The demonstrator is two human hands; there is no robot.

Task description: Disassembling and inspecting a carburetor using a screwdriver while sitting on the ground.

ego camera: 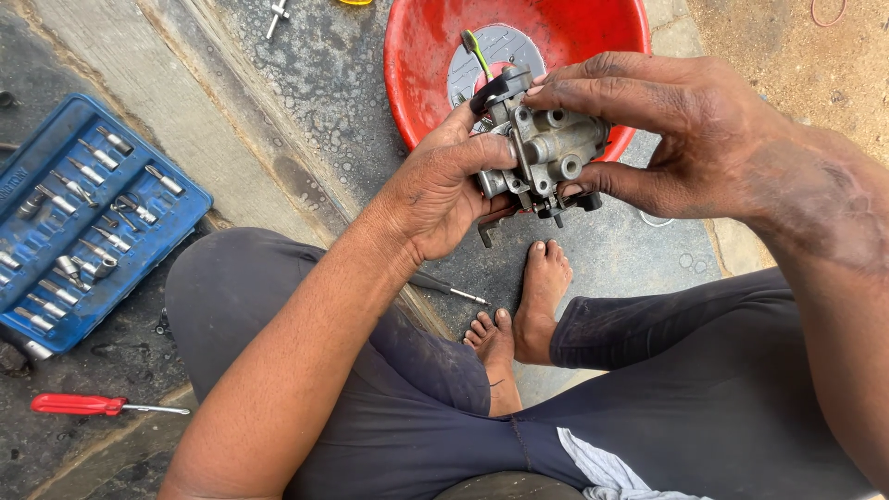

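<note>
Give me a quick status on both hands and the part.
Left hand and right hand both shut on grey metal carburetor. Held above red basin. Nothing blocking it.

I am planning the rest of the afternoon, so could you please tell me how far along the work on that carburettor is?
Done: the grey metal carburettor is off any machine, and the blue socket set lies open.
In hand: the left hand and right hand grip it above the red basin.
Left: it is not refitted; the red-handled screwdriver lies untouched on the ground.
</note>
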